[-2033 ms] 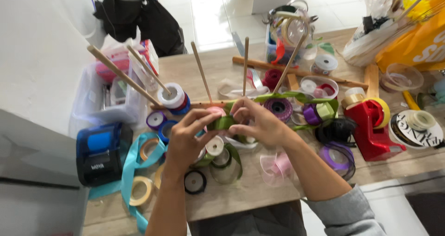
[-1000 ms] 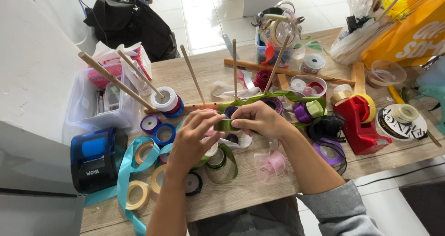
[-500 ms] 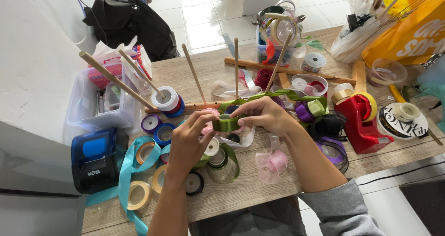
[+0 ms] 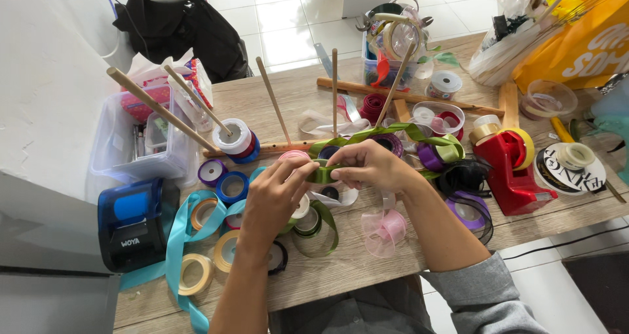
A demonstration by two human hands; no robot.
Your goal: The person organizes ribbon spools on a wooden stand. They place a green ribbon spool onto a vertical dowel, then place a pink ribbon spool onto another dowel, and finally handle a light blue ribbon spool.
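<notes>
1. Ribbon, olive green (image 4: pixel 324 174): short folded section held between both hands above the middle of the wooden worktop (image 4: pixel 354 268). Its long axis runs left to right across the view, roughly level. From the right hand the same ribbon trails on up and rightward, arching over the purple spools toward the red tape dispenser.
2. Left hand (image 4: pixel 278 193): grip pinched on the left end of the folded ribbon, thumb and fingers closed over it, forearm coming up from the lower edge of the view.
3. Right hand (image 4: pixel 373 165): grip pinched on the right end of the same fold, fingertips pointing left and nearly meeting those of the left hand; grey sleeve at the elbow.
4. Wooden dowel rack (image 4: pixel 334 95): several thin upright and slanted rods behind the hands, rising from a low wooden rail.
5. White-and-blue ribbon spool (image 4: pixel 234 138): threaded on one slanted rod, left of the hands.
6. Red tape dispenser (image 4: pixel 511 167): on the worktop, right of the hands, well apart from them.
7. Pink sheer ribbon roll (image 4: pixel 386 229): lying on the worktop just below the right wrist.
8. Teal ribbon (image 4: pixel 177 242): loose length draped among tan and blue rolls at the lower left.
9. Blue label printer (image 4: pixel 131 222): at the worktop's left edge.
</notes>
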